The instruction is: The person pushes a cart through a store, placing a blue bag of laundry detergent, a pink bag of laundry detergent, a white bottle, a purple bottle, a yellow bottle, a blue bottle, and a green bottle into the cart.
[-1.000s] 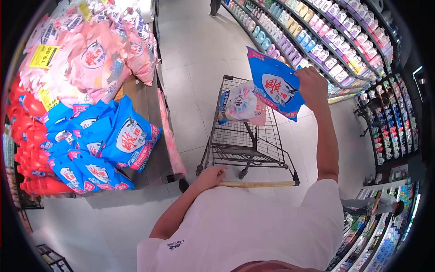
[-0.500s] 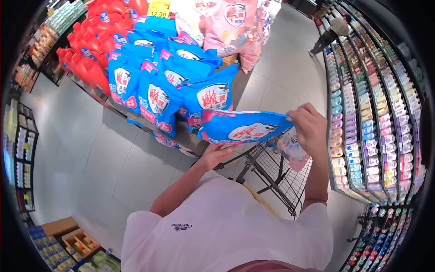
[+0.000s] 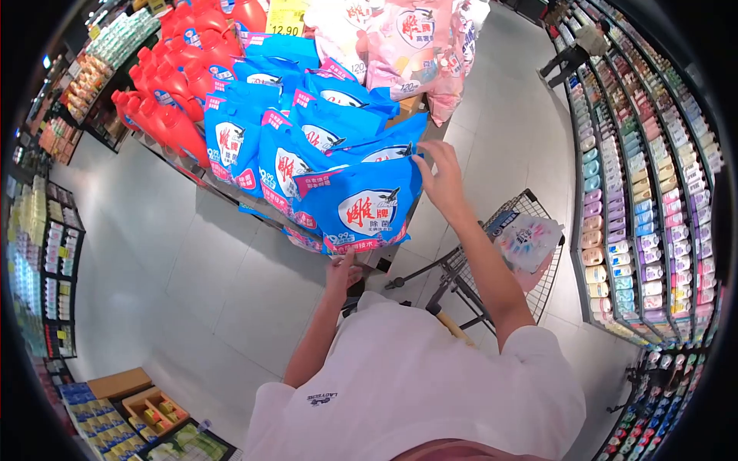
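The blue bag [image 3: 361, 211] stood at the front edge of the display shelf [image 3: 188, 175], against the stacked bags [image 3: 284, 165]. The right hand [image 3: 437, 175] pinched its top corner with the fingers. The left hand [image 3: 342, 273] gripped the bottom seam. The bag was judged soft, slumping, fairly heavy and slick-filmed, so it should be supported from underneath.

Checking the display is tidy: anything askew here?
The front blue bag leans out, tilted, ahead of the stacked bags; the left hand props it from below, and the right hand holds its top corner. Nothing spilled or torn shows.
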A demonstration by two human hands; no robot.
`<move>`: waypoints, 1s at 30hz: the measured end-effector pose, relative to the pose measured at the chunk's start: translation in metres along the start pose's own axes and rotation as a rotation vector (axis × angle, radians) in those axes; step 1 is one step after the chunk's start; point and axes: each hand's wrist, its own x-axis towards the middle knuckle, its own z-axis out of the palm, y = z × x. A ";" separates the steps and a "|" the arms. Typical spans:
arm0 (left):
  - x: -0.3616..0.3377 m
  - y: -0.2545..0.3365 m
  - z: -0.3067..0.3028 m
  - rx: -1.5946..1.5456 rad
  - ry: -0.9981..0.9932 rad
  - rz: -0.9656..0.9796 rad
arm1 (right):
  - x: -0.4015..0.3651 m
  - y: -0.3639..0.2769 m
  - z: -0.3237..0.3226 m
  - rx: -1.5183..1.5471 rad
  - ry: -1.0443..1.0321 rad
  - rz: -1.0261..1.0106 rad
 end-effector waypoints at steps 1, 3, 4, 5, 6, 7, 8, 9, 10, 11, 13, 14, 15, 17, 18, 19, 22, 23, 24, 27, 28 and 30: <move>0.012 -0.012 -0.008 0.028 -0.006 -0.006 | -0.017 0.004 -0.002 -0.012 0.016 0.020; 0.048 -0.042 -0.031 0.289 0.419 0.478 | -0.063 0.012 -0.005 0.194 -0.060 0.386; 0.047 -0.039 -0.036 0.333 0.397 0.486 | -0.089 0.011 -0.002 0.181 -0.022 0.415; 0.047 -0.032 -0.037 0.435 0.373 0.691 | -0.115 0.010 0.002 0.273 -0.138 0.567; 0.048 -0.026 -0.038 0.531 0.337 0.898 | -0.133 0.005 0.003 0.375 -0.250 0.715; 0.048 -0.019 -0.036 0.593 0.294 0.921 | -0.144 -0.003 0.001 0.348 -0.409 0.746; 0.048 -0.014 -0.033 0.628 0.256 0.935 | -0.151 -0.009 0.001 0.323 -0.570 0.773; 0.036 -0.003 -0.024 0.577 0.191 0.818 | -0.166 -0.009 0.009 0.318 -0.525 0.799; 0.029 0.002 -0.017 0.529 0.132 0.694 | -0.188 -0.002 0.026 0.281 -0.494 0.681; 0.032 -0.001 -0.017 0.475 0.112 0.730 | -0.201 0.003 0.037 0.237 -0.468 0.561; 0.038 -0.007 -0.020 0.552 0.137 0.762 | -0.203 0.006 0.045 0.258 -0.481 0.667; 0.041 -0.010 -0.022 0.602 0.197 0.790 | -0.204 0.007 0.047 0.297 -0.526 0.751; 0.040 -0.010 -0.021 0.617 0.182 0.790 | -0.206 0.006 0.048 0.295 -0.511 0.765; 0.039 -0.009 -0.021 0.727 0.219 0.762 | -0.208 0.005 0.048 0.253 -0.492 0.751; 0.039 -0.009 -0.020 0.737 0.210 0.761 | -0.210 0.003 0.044 0.252 -0.482 0.761; 0.038 -0.009 -0.020 0.753 0.245 0.783 | -0.214 0.000 0.037 0.252 -0.471 0.768; 0.028 -0.020 -0.024 0.804 0.441 0.900 | -0.223 -0.012 -0.021 0.192 -0.423 0.756; 0.024 -0.026 -0.023 0.813 0.608 1.002 | -0.226 -0.016 -0.055 0.125 -0.393 0.720; 0.015 -0.029 -0.021 0.822 0.585 1.009 | -0.232 -0.021 -0.088 0.067 -0.363 0.820; -0.019 -0.035 0.002 0.887 -0.036 1.349 | -0.292 -0.027 -0.179 -0.267 -0.237 0.994; -0.030 -0.033 0.024 0.886 -0.058 1.336 | -0.308 -0.038 -0.208 -0.341 -0.170 1.095; -0.045 -0.032 0.074 0.969 -0.619 1.178 | -0.346 -0.059 -0.252 -0.434 -0.103 1.204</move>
